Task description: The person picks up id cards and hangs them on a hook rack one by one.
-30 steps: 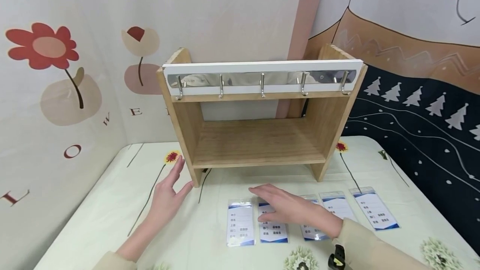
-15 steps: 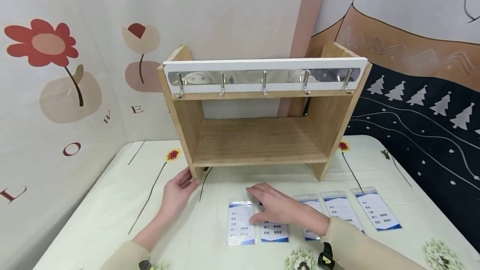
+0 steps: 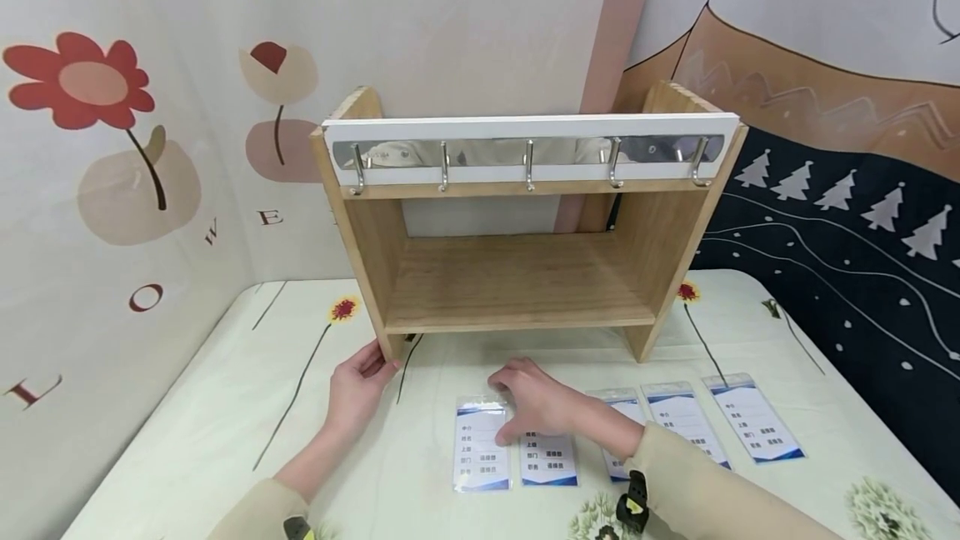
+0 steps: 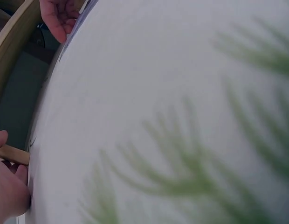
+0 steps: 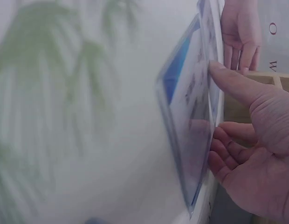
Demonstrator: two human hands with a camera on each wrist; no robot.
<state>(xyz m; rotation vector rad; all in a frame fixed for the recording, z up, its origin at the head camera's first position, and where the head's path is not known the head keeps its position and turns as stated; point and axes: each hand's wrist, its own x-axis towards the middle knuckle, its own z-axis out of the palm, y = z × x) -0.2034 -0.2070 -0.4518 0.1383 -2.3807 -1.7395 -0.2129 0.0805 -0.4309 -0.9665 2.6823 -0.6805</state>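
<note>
My left hand (image 3: 355, 386) grips the front left leg of a wooden shelf (image 3: 517, 282), thumb in front and fingers around behind. The left wrist view shows that leg (image 4: 14, 154) between thumb and fingers. My right hand (image 3: 538, 402) reaches over a row of clear-sleeved badge cards, its fingers loosely bent. Its thumb lies by the right edge of the leftmost badge card (image 3: 480, 452), its fingertips near that card's top. It partly covers the second badge card (image 3: 549, 465). In the right wrist view, the thumb (image 5: 237, 86) and bent fingers border a badge card (image 5: 186, 107), flat on the table.
A white rail (image 3: 487, 127) with several metal hooks (image 3: 529, 165) runs across the shelf's top front. More badge cards (image 3: 753, 419) lie to the right on the flowered tablecloth (image 3: 397, 473). Printed curtains (image 3: 480, 23) close off the back and sides.
My left hand has moved right and taken hold of the shelf's leg. My right hand has shifted slightly left over the badge cards, its fingers bending more.
</note>
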